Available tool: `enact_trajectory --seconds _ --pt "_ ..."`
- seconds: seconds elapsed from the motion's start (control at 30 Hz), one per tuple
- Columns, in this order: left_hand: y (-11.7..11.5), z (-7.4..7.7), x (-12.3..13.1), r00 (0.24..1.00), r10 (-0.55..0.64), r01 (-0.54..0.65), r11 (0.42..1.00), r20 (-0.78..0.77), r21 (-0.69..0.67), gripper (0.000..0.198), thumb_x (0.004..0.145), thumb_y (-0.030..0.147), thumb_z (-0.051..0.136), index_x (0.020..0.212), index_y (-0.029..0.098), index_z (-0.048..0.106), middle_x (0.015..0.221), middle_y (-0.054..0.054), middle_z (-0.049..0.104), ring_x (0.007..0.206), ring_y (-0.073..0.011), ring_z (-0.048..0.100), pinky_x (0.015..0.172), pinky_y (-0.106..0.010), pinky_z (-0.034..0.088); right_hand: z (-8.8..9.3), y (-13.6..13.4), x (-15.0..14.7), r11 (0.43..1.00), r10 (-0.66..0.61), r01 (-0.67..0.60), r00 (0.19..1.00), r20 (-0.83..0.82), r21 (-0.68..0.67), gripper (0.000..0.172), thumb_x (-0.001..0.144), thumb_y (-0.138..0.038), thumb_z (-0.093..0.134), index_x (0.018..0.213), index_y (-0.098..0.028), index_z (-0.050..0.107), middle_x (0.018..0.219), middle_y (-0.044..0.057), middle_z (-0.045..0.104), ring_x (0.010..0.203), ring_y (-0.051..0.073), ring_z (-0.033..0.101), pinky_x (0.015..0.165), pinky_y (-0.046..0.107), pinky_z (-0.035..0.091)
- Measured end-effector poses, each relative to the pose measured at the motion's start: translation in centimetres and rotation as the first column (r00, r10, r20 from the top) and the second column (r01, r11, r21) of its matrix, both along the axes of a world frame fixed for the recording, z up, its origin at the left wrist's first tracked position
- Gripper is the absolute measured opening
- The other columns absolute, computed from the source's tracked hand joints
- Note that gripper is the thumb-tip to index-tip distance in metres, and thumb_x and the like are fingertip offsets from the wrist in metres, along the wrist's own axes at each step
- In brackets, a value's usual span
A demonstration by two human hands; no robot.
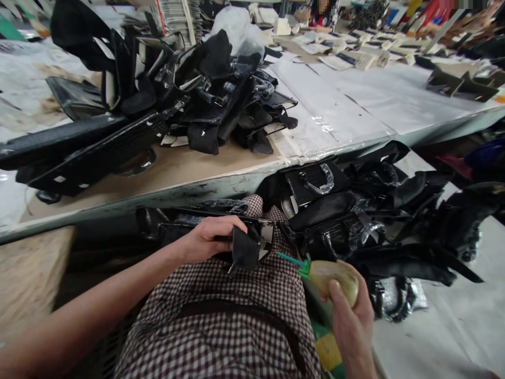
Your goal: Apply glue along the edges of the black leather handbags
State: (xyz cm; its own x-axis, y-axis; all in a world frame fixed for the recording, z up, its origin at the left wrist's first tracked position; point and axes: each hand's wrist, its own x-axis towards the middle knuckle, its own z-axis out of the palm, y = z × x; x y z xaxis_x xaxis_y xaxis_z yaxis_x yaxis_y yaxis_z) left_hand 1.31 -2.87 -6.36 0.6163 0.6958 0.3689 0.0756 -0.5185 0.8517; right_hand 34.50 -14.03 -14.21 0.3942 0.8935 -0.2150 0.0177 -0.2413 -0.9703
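Note:
On my lap, over a checked apron, lies a black handbag piece with plastic-wrapped handles. My left hand is closed on its end, where a dark flap hangs beside a pale inner lining. In my right hand is a yellowish squeeze bottle with a green nozzle. The nozzle points left toward the flap, a short way apart from it. My right fingers are wrapped round the bottle's body, with the thumb on the near side.
A heap of black bag parts covers the left of the white-topped table. More black handbags are piled at my right, beside my lap. A wooden board is at lower left. Another person is at the far table.

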Motion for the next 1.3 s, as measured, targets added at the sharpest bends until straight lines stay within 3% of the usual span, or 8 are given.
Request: enact_trajectory --seconds 0.13,0.27,0.5,0.83,1.13,1.3 --pt "0.9 -0.3 -1.1 0.998 0.01 -0.005 0.996 0.057 -0.086 0.024 0.094 0.033 0.066 0.089 0.01 0.071 0.091 -0.013 0.067 0.083 -0.018 0.066 0.079 -0.024 0.054 0.1 1.8 -0.1 0.998 0.066 -0.062 0.979 0.193 -0.029 0.058 0.071 -0.051 0.078 0.124 -0.034 0.06 0.115 0.009 0.063 0.092 0.033 0.065 0.071 0.051 0.061" --pt "2.0 -0.1 -1.7 0.995 -0.001 0.016 0.988 0.098 -0.154 0.027 0.092 0.036 0.068 0.087 0.01 0.072 0.091 -0.013 0.069 0.083 -0.0199 0.066 0.078 -0.027 0.055 1.3 4.0 -0.5 0.994 0.095 -0.104 0.956 0.279 0.016 0.054 0.072 -0.051 0.077 0.12 -0.035 0.06 0.118 0.007 0.062 0.1 0.032 0.063 0.088 0.052 0.057" --pt "3.0 0.6 -1.6 0.994 -0.049 0.069 0.977 0.102 -0.203 0.027 0.093 0.035 0.067 0.086 0.01 0.073 0.09 -0.014 0.069 0.082 -0.0197 0.066 0.078 -0.027 0.054 2.2 6.8 -0.4 0.971 0.13 -0.205 0.881 0.455 0.119 0.053 0.074 -0.052 0.076 0.119 -0.027 0.062 0.118 0.008 0.063 0.102 0.032 0.061 0.089 0.051 0.051" --pt "3.1 0.9 -1.5 0.992 -0.095 0.111 0.97 0.082 -0.215 0.03 0.094 0.04 0.066 0.088 0.011 0.074 0.091 -0.013 0.069 0.083 -0.0196 0.066 0.079 -0.027 0.054 2.0 8.5 0.3 0.915 0.225 -0.367 0.807 0.546 0.165 0.053 0.077 -0.05 0.076 0.12 -0.024 0.061 0.115 0.007 0.062 0.099 0.027 0.061 0.086 0.043 0.051" --pt "3.3 0.8 -1.6 0.993 -0.093 0.108 0.966 0.077 -0.235 0.031 0.092 0.042 0.069 0.087 0.012 0.075 0.09 -0.014 0.07 0.083 -0.0215 0.066 0.078 -0.03 0.055 1.9 7.6 1.3 0.886 0.418 -0.463 0.797 0.436 -0.003 0.057 0.075 -0.052 0.077 0.122 -0.025 0.059 0.115 0.008 0.064 0.097 0.028 0.063 0.087 0.045 0.052" --pt "3.3 0.9 -1.5 0.991 -0.114 0.127 0.962 0.068 -0.243 0.032 0.092 0.043 0.068 0.086 0.012 0.075 0.09 -0.014 0.07 0.083 -0.0214 0.067 0.079 -0.029 0.055 1.4 7.6 1.0 0.913 0.318 -0.399 0.824 0.468 0.081 0.056 0.076 -0.051 0.076 0.122 -0.024 0.059 0.116 0.008 0.062 0.099 0.027 0.062 0.087 0.044 0.052"
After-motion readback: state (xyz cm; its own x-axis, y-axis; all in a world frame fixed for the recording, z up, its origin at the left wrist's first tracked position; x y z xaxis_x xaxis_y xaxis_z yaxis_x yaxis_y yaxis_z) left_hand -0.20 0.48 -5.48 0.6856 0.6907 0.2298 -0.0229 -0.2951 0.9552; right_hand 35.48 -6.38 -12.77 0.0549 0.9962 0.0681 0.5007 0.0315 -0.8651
